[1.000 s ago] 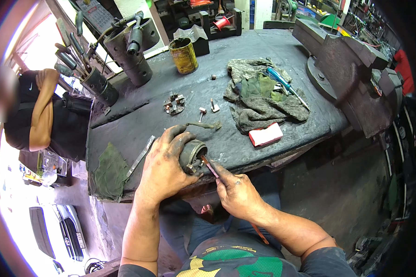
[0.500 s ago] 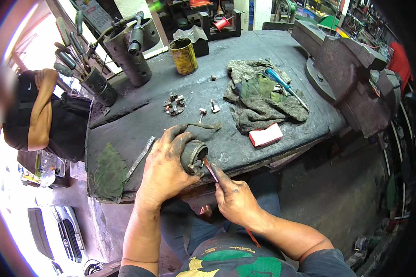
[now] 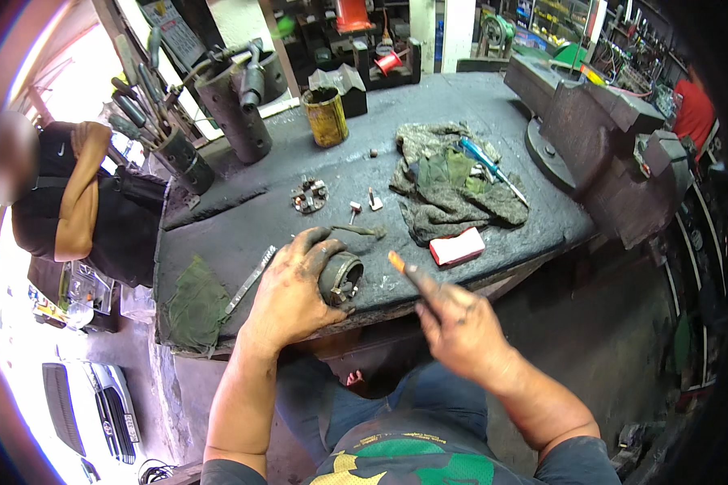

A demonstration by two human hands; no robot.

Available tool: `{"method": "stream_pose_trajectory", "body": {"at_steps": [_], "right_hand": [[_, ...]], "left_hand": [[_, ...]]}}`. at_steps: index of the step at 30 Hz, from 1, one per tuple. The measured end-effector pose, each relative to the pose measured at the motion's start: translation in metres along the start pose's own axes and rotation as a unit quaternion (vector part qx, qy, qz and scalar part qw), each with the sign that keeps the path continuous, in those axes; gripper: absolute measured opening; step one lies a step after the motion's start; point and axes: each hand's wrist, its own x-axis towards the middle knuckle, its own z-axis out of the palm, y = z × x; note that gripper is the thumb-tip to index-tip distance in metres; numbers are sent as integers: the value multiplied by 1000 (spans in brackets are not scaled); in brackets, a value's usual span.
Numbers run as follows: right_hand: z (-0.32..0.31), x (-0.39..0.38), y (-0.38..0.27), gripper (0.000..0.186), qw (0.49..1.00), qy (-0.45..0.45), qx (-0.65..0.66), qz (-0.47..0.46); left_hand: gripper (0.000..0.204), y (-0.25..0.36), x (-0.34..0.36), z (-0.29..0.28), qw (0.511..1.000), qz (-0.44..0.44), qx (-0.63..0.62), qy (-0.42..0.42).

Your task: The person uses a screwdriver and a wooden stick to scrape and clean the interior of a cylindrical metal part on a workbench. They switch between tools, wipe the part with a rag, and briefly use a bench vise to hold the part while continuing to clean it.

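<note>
Metal cylinder [image 3: 336, 276] in left hand [image 3: 296, 281], right hand [image 3: 467, 330] apart

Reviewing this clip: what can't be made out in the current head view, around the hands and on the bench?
All in the head view:
- Left side of the cylindrical housing: covered by the left hand.
- Rear end of the orange-tipped tool: hidden by the right hand.
- Bottom of the yellow can: hidden by its wall.
- Small dark piece beyond the loose parts: too small to identify.
</note>
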Motion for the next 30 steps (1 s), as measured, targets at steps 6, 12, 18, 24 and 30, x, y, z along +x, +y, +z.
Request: {"method": "stream_pose_trajectory", "body": {"at_steps": [6, 12, 18, 24, 30], "right_hand": [[-60, 118, 46, 46, 975, -46, -212, -51], [-64, 203, 52, 60, 980, -48, -158, -112], [-17, 340, 42, 81, 968, -52, -226, -95], [6, 425, 51, 79, 937, -150, -304, -87], [22, 467, 85, 64, 910, -197, -356, -81]], "left_hand": [[90, -14, 13, -19, 992, 82, 59, -72], [130, -25, -30, 16, 988, 27, -22, 149], [110, -39, -47, 53, 990, -64, -50, 118], [122, -49, -52, 67, 985, -4, -43, 168], [124, -56, -49, 78, 983, 10, -69, 171]]}}
